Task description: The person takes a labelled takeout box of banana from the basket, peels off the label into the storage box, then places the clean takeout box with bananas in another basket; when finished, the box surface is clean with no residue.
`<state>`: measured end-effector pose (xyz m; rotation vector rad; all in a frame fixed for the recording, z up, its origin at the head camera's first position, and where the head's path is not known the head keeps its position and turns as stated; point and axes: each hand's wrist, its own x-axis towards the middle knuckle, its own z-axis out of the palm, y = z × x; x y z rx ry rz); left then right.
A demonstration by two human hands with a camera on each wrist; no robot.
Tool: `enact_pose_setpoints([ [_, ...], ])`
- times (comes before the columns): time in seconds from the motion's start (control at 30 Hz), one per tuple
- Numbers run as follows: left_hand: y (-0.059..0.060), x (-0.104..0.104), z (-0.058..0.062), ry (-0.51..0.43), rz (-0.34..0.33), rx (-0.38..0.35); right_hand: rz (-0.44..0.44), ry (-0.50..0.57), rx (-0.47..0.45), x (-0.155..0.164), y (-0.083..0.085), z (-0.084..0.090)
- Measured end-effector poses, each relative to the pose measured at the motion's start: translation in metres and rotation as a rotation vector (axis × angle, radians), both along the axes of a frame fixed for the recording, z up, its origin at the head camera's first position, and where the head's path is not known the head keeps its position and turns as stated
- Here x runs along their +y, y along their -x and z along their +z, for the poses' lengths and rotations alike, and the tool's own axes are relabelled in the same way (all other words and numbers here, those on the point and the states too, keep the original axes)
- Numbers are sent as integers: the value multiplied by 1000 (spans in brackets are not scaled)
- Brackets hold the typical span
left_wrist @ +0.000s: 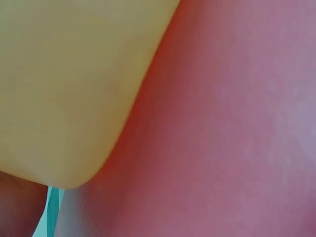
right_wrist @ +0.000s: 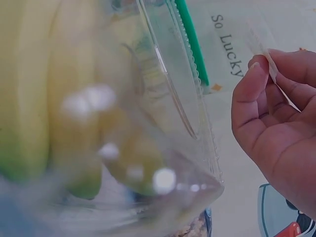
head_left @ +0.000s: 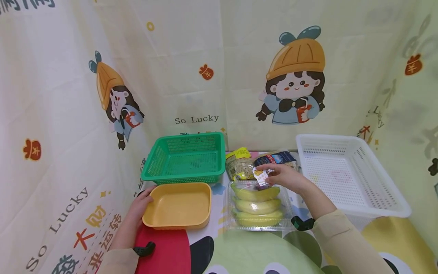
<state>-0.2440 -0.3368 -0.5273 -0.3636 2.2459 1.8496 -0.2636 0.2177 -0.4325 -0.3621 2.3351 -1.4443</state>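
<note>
My right hand (head_left: pixel 283 177) pinches a small white card (head_left: pixel 261 178) with a banana picture between thumb and fingertips. It holds the card over the far edge of a clear plastic box (head_left: pixel 228 213). Several greenish-yellow bananas (head_left: pixel 257 207) lie side by side in that box. In the right wrist view, the card (right_wrist: pixel 273 70) is edge-on between the fingers. At the left, my left hand (head_left: pixel 138 208) grips the left rim of a yellow-orange plastic basin (head_left: pixel 176 207), which has nothing inside. The left wrist view shows mostly the basin's side (left_wrist: pixel 74 89).
A green plastic basket (head_left: pixel 183 177) stands behind the basin. Behind the banana box lie a yellow-topped bag (head_left: pixel 239 165) and a dark blue-labelled bag (head_left: pixel 278 157). A white basket (head_left: pixel 337 182) stands at the right. Printed cloth (head_left: pixel 239 95) hangs along the back and sides.
</note>
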Motion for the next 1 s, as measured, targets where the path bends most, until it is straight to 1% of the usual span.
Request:
enact_pose_setpoints([
  [0.07,1,1,0,19,11,-7,2,-1,-1,1,0,0],
  [0.17,2,3,1,10,24,-9,4,9,-5,1,1,0],
  [0.3,3,8,3,-23,18,12,5,6,3,1,1,1],
  [0.43,4,16,5,-58,19,12,0,14,14,1,1,4],
  [0.6,7,24,2,-114,34,22,3,12,27,1,1,8],
  [0.7,9,29,0,-129,30,31,23,1,40,1,1,13],
  [0.87,13,39,-1,-107,22,27,56,-19,75,-3,2,28],
  [1.0,14,44,-1,-99,14,14,56,-15,54,-12,4,40],
])
